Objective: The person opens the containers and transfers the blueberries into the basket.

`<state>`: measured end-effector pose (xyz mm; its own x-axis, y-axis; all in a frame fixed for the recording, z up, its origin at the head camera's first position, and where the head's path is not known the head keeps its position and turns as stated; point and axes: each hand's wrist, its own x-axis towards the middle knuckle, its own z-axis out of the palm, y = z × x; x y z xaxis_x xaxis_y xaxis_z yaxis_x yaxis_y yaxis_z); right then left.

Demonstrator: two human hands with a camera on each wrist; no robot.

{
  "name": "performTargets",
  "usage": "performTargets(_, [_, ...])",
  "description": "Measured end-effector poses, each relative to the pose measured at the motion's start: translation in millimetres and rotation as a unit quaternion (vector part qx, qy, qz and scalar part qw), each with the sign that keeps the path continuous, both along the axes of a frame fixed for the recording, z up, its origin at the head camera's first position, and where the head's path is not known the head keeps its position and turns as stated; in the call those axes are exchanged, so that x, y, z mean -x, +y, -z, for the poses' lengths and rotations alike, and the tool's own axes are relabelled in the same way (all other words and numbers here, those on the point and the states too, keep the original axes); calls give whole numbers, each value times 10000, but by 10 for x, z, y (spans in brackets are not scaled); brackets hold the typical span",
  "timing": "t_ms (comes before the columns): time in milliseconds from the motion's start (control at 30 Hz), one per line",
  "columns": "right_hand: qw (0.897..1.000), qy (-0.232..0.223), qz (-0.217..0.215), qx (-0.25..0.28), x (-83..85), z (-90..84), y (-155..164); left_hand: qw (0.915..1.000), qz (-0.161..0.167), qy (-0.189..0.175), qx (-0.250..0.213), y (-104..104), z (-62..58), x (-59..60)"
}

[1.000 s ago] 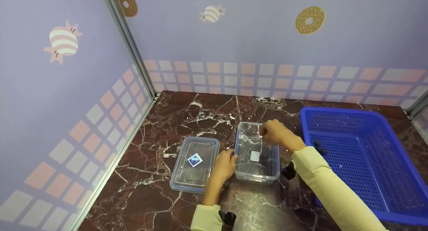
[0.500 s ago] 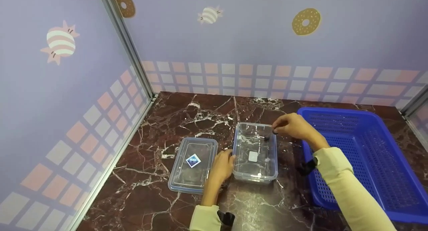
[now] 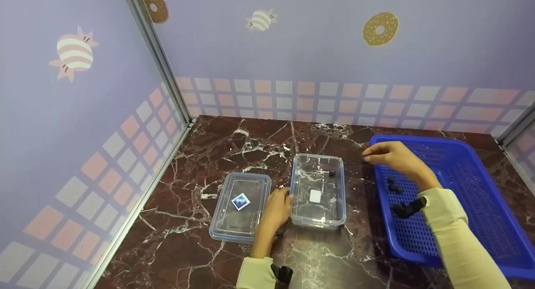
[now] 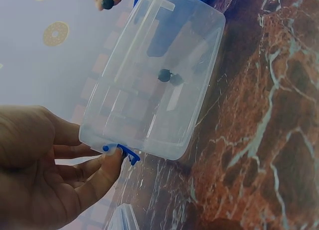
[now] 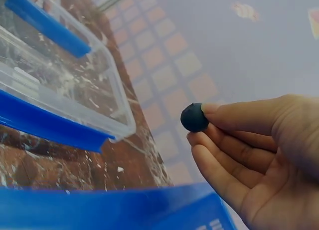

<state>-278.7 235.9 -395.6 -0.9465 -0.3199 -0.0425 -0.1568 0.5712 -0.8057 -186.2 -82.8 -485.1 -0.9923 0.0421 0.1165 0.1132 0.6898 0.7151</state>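
My right hand (image 3: 395, 157) pinches a dark blueberry (image 5: 193, 118) between thumb and fingertips, close over the left rim of the blue basket (image 3: 386, 234). A clear plastic container (image 3: 317, 222) without a lid stands on the table. One blueberry (image 4: 164, 75) lies on its bottom, toward the far right corner. At the container's left side is my left hand (image 3: 276, 207); in the left wrist view its thumb and fingers hold the blue side clip (image 4: 130, 155). Several blueberries (image 3: 395, 186) lie in the basket, near its left wall.
Left of the container lies a clear plastic lid (image 3: 238, 220) with a blue edge and a diamond sticker. The marbled table (image 3: 175, 243) ends at patterned wall panels (image 3: 267, 54) at the back and left. The tall basket fills the right side.
My right hand has come out of the container's far right corner and moved right to the basket's rim, carrying a blueberry. My left hand has stayed at the container's side.
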Motion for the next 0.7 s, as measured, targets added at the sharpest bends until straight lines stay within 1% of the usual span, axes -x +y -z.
performTargets(67, [9992,-152,27,372,-14,6,99,10000,0,15,19,2,-2,0])
performTargets(133, [9960,-357,72,821,-14,34,209,10000,-11,8,37,4,0,-2])
performTargets(233, [9850,-739,198,1546,10,119,389,10000,-36,-16,70,6,-3,0])
performTargets(300, [9762,-991,375,1891,27,193,511,9999,-59,-34,75,5,-5,0])
performTargets(333, [9734,-1091,455,1963,33,233,572,9999,-67,-30,82,5,-7,-1])
performTargets(433, [9695,-1367,708,1904,37,355,740,9999,-68,-63,70,2,-11,-6])
performTargets(533, [9729,-1544,877,1479,26,469,875,9999,-49,-89,54,2,-11,-10])
performTargets(700, [9739,-1764,1021,996,14,599,1018,9999,-49,-102,6,4,-6,-8])
